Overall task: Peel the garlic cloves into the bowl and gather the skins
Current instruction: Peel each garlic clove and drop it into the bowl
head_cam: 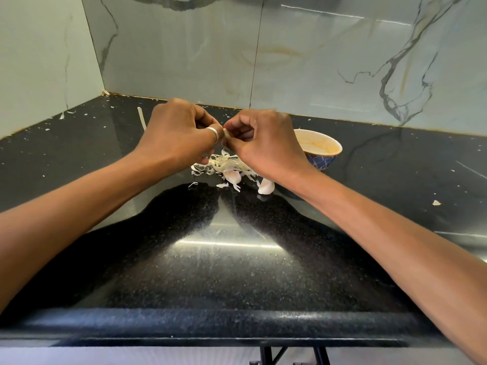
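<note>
The left hand (pixel 181 133) curls its fingers and pinches one side of a garlic clove (pixel 226 134) held in the air between both hands; too little of it shows to tell how its long axis runs. The right hand (pixel 263 143) pinches the other side with thumb and bent fingers, directly above the heap of skins (pixel 226 165) on the surface (pixel 237 272). The bowl (pixel 334 143) stands just right of and beyond the right hand, so that hand is likely nearer for the drop.
</note>
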The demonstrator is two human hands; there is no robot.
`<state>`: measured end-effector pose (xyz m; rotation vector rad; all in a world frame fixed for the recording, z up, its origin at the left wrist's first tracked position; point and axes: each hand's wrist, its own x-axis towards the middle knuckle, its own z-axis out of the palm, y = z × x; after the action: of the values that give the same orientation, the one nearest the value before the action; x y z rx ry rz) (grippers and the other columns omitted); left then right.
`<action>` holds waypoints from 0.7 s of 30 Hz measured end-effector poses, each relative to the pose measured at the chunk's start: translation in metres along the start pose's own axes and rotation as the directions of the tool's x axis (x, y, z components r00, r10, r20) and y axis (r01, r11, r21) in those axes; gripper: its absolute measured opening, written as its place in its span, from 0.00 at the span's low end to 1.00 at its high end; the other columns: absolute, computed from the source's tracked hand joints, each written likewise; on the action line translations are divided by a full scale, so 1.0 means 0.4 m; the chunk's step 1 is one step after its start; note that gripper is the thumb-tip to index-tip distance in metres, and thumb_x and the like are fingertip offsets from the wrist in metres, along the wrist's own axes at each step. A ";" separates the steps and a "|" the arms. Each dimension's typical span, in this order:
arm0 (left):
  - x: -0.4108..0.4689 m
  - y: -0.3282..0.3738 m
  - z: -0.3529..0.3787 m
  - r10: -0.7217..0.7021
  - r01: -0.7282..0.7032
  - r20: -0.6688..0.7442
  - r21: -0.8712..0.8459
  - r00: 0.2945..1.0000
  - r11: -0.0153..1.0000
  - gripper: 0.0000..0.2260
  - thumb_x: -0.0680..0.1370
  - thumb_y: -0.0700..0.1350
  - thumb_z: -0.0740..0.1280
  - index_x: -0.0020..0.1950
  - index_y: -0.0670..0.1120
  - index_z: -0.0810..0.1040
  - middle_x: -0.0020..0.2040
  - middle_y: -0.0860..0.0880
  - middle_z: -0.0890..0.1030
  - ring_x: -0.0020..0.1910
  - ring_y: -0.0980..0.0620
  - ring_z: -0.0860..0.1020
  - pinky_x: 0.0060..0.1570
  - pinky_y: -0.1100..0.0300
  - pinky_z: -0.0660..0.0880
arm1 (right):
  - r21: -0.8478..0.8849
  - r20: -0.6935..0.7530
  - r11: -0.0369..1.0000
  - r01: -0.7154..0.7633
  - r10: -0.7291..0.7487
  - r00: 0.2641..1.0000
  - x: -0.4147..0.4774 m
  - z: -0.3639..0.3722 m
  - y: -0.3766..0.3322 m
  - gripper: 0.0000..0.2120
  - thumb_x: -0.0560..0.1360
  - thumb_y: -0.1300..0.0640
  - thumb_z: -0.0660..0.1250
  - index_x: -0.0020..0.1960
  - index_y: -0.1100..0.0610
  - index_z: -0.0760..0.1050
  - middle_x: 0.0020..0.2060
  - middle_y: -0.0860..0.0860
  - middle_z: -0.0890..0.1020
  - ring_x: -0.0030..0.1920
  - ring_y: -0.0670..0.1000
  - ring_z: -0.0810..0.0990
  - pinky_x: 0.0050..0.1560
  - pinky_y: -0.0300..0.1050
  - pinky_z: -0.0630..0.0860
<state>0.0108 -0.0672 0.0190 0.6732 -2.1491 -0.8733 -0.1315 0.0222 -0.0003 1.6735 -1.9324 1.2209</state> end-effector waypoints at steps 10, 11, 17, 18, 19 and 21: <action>-0.007 -0.002 0.010 0.053 -0.049 -0.063 0.053 0.997 0.997 0.05 0.75 0.43 0.70 0.40 0.46 0.84 0.32 0.45 0.84 0.31 0.49 0.85 0.42 0.47 0.84 | -0.045 0.018 0.998 0.053 -0.052 0.998 -0.010 -0.002 -0.016 0.05 0.70 0.59 0.76 0.46 0.55 0.87 0.38 0.47 0.87 0.40 0.47 0.85 0.46 0.50 0.83; -0.007 -0.003 0.011 0.054 -0.050 -0.068 0.056 0.996 0.997 0.06 0.75 0.43 0.71 0.39 0.46 0.84 0.32 0.45 0.84 0.31 0.49 0.85 0.43 0.48 0.84 | -0.045 0.020 0.998 0.050 -0.049 0.999 -0.011 -0.001 -0.016 0.06 0.70 0.59 0.76 0.47 0.55 0.87 0.38 0.47 0.87 0.40 0.47 0.85 0.45 0.50 0.83; -0.004 -0.007 0.010 0.054 -0.050 -0.073 0.053 0.996 0.997 0.07 0.75 0.44 0.71 0.39 0.44 0.84 0.32 0.45 0.84 0.31 0.49 0.85 0.43 0.48 0.84 | -0.017 0.016 1.000 0.016 -0.015 1.000 -0.008 -0.003 -0.020 0.05 0.71 0.59 0.76 0.47 0.54 0.87 0.39 0.46 0.87 0.40 0.46 0.85 0.46 0.50 0.83; -0.004 -0.007 0.009 0.053 -0.049 -0.072 0.054 0.996 0.997 0.07 0.75 0.44 0.71 0.39 0.43 0.84 0.32 0.44 0.84 0.32 0.48 0.85 0.43 0.48 0.84 | -0.011 0.017 1.000 0.011 -0.010 1.000 -0.008 -0.004 -0.021 0.05 0.71 0.58 0.77 0.47 0.55 0.87 0.39 0.46 0.87 0.40 0.45 0.85 0.46 0.49 0.83; -0.003 -0.007 0.009 0.053 -0.049 -0.070 0.058 0.996 0.997 0.07 0.75 0.44 0.71 0.39 0.43 0.84 0.33 0.44 0.84 0.32 0.48 0.85 0.43 0.48 0.84 | -0.006 0.019 1.000 0.005 -0.005 1.000 -0.008 -0.005 -0.023 0.05 0.71 0.58 0.77 0.47 0.54 0.87 0.39 0.46 0.87 0.40 0.45 0.85 0.46 0.48 0.83; -0.003 -0.008 0.008 0.056 -0.051 -0.064 0.069 0.996 0.996 0.07 0.76 0.44 0.71 0.40 0.43 0.84 0.33 0.44 0.84 0.32 0.48 0.85 0.43 0.47 0.84 | 0.006 0.026 1.000 -0.010 0.010 1.000 -0.008 -0.006 -0.026 0.05 0.71 0.57 0.77 0.47 0.54 0.87 0.39 0.45 0.87 0.39 0.42 0.85 0.46 0.45 0.83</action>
<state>0.0097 -0.0674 0.0145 0.6655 -2.1357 -0.7436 -0.1218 0.0266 0.0032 1.6926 -1.9562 1.2163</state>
